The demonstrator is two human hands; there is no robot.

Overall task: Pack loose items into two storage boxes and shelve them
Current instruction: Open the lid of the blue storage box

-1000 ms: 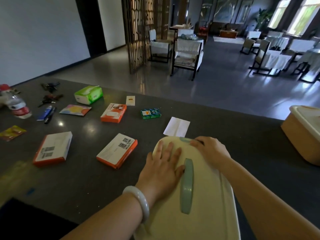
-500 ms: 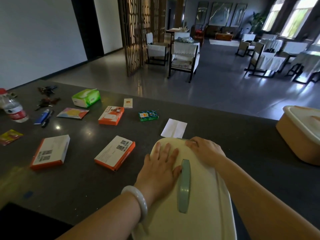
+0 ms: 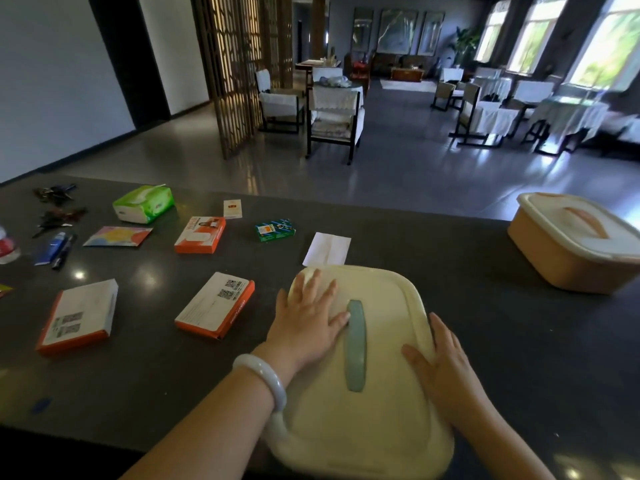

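Cream storage box [image 3: 360, 403] sits at 6 o'clock on the dark counter [image 3: 519, 358], lid on. Left hand [image 3: 306, 329] flat on lid, fingers spread, left of green handle [image 3: 356, 344]. Right hand [image 3: 441, 370] flat at right rim, fingers straight. Orange storage box [image 3: 568, 261], lidded, at 2 o'clock. Orange-edged cartons [image 3: 216, 304] at 9 o'clock.

cream box lid [image 3: 381, 393]: smooth matt plastic | counter [image 3: 502, 306]: dark glossy stone | orange boxes [image 3: 214, 304]: printed card
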